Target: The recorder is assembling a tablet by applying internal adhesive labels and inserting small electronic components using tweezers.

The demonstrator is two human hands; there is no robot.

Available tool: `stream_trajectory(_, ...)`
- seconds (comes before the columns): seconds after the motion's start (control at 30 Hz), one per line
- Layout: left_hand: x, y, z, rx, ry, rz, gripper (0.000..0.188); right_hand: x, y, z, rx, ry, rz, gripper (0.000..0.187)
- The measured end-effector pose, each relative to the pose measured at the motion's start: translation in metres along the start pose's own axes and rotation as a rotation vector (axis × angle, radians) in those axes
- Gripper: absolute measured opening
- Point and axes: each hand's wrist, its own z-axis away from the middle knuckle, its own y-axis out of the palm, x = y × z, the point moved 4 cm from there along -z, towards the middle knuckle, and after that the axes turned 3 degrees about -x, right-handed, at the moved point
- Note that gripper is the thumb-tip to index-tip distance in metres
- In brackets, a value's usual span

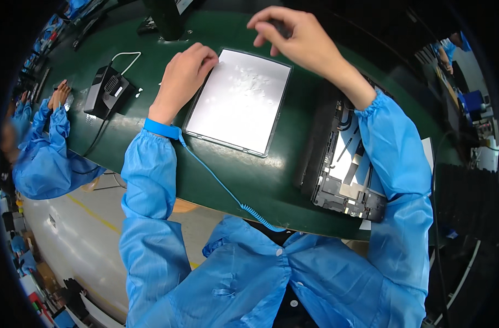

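Note:
A flat white rectangular panel [236, 104] with a thin dark edge lies on the green table in front of me. Several small clear or whitish bits [252, 82] are scattered over its upper half. My left hand [185, 75], a blue strap round its wrist, is at the panel's upper left corner. Its fingers are curled together, and what they pinch, if anything, is hidden. Over the table beyond the panel's upper right corner, my right hand [303, 41] is raised with bent fingers apart. A dark patch shows between them; no held thing can be made out.
An opened laptop body [350, 183] with bare inner parts lies under my right forearm. A black boxy device [108, 90] with cables stands at the left. A coiled blue cord [255, 215] runs from my wrist strap. A co-worker's hands [59, 94] rest at the far left.

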Motion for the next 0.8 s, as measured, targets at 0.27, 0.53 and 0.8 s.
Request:
stream_trajectory(0.27, -0.04, -0.005, 0.002, -0.378, -0.118, 0.45, 0.007, 0.007, 0.026, 0.012, 0.269, 0.469, -0.281, 0.035)
stream_trajectory(0.53, -0.048, -0.01, 0.002, -0.411, 0.003, 0.365, 0.008, 0.008, 0.029, 0.012, 0.215, 0.316, -0.284, 0.032)
stream_trajectory(0.8, -0.053, -0.006, 0.007, -0.278, -0.121, 0.214, 0.01, 0.018, 0.027, 0.018, 0.117, -0.075, 0.274, 0.021)
